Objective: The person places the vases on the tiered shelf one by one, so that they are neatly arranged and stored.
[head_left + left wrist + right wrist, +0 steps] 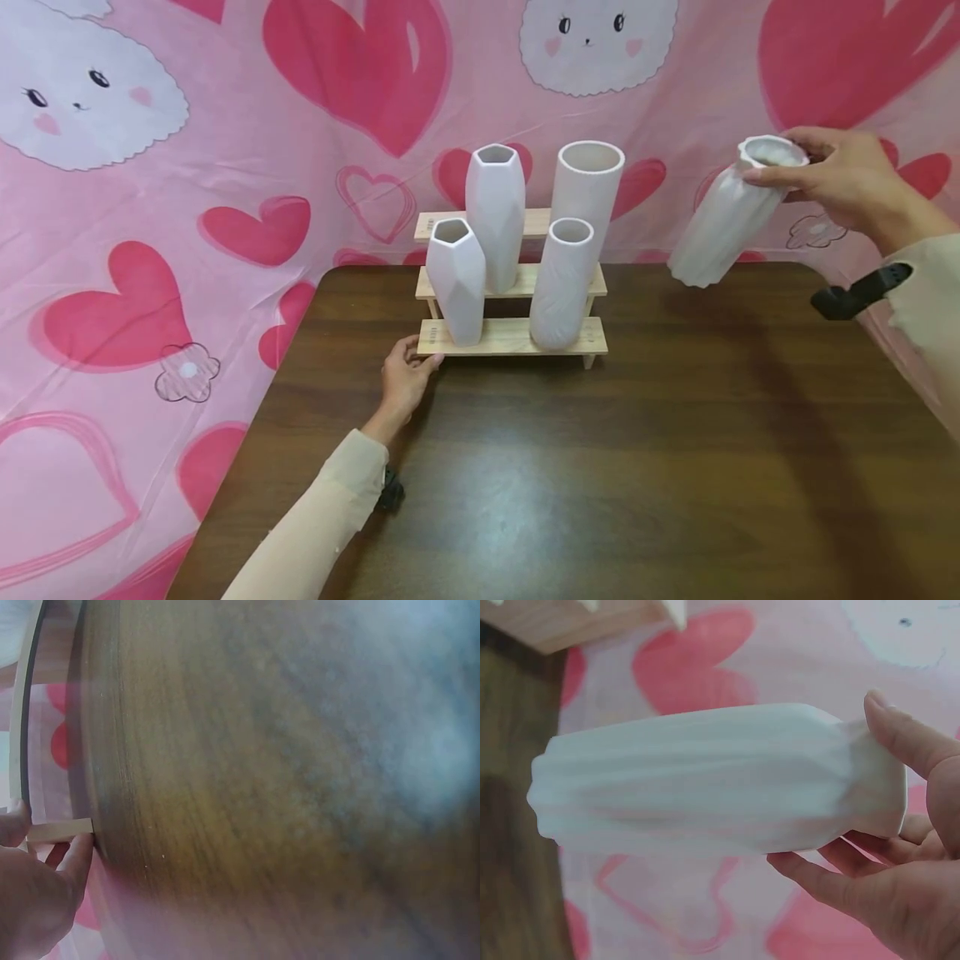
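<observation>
My right hand (832,171) holds a white ribbed vase (727,212) by its rim, lifted and tilted above the table's far right; in the right wrist view the fingers (832,877) curl round the ribbed vase's (705,780) neck. My left hand (405,375) rests at the left end of a stepped wooden rack (517,337), thumb and fingers touching its bottom shelf; the rack's edge (64,829) shows by the fingertips (75,859). On the rack stand two faceted white vases (457,279) (495,212) and two round white vases (562,283) (588,187).
A dark wooden table (600,467) stretches toward me, with its left edge near my left arm. A pink cloth with hearts and bunny faces (187,167) hangs behind and to both sides.
</observation>
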A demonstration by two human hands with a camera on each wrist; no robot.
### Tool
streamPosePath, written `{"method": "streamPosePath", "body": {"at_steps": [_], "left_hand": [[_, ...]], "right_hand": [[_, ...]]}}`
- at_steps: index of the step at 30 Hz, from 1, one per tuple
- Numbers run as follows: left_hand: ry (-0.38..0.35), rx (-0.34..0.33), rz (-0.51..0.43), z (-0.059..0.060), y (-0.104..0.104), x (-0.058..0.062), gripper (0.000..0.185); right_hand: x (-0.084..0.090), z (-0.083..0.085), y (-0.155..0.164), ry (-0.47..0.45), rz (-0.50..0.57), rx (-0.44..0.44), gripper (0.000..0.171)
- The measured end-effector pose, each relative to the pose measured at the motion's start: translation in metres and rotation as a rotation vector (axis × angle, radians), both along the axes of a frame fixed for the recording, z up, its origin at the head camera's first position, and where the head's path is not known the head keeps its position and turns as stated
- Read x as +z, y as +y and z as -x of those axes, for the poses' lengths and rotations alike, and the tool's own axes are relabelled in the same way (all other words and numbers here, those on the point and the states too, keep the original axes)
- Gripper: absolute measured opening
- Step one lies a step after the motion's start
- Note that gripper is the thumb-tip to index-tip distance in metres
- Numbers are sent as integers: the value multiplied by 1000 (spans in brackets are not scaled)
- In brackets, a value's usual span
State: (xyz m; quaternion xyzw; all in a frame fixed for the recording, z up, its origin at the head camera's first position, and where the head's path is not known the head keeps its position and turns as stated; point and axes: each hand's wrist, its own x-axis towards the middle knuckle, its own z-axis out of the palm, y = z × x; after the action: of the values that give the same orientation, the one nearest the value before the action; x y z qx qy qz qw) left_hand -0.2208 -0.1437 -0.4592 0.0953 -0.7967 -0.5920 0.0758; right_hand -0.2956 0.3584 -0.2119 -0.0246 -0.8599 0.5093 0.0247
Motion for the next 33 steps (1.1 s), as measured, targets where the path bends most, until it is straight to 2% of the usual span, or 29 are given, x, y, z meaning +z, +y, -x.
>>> {"method": "streamPosePath", "body": {"at_steps": [6, 12, 16, 20, 28, 33], "left_hand": [[-1, -6, 2, -1, 1, 1, 50], [15, 0, -5, 0, 2, 3, 49], [13, -5, 1, 0, 3, 3, 50], [5, -11, 6, 0, 4, 4, 50], [6, -5, -3, -1, 5, 4, 50], [2, 7, 9, -1, 6, 3, 50]], "right_hand": [[30, 1, -12, 49, -158, 6, 68], [51, 4, -28, 66, -152, 26, 70], [60, 5, -39, 70, -191, 35, 68], [70, 9, -51, 80, -187, 44, 67], [87, 17, -76, 164, -87, 116, 61], [94, 28, -92, 180, 65, 186, 59]]}}
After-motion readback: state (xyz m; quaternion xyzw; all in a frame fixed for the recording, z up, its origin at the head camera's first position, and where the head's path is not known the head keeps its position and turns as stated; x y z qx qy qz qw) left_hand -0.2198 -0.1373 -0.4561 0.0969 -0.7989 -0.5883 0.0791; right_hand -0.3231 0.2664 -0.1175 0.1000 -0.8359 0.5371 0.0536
